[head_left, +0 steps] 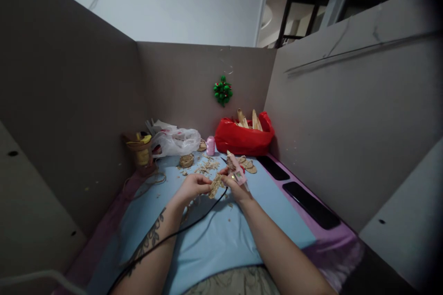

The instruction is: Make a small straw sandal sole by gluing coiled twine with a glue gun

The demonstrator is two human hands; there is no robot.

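Note:
My left hand [193,188] is closed, thumb and fingertips pinching the left side of a tan, rough woven-looking piece of dry plant fibre [216,186]. Closed on the same piece from the other side is my right hand [236,189]. A pale pink glue gun [238,174] with a black cord [204,215] is right behind my right hand; whether those fingers also touch it, I cannot tell. Tan scraps [207,166] lie scattered just beyond the hands. Flat, layered tan pieces [249,166] rest to the right of the glue gun.
At the back stand a red bag [242,140] of dry husk-like strips, a small pink container [210,145] and a white plastic bag [178,142]. A round coil [186,161] sits before them. Left is a pot [140,152]; right, two phones [310,205]. Grey partitions [204,83] enclose the table.

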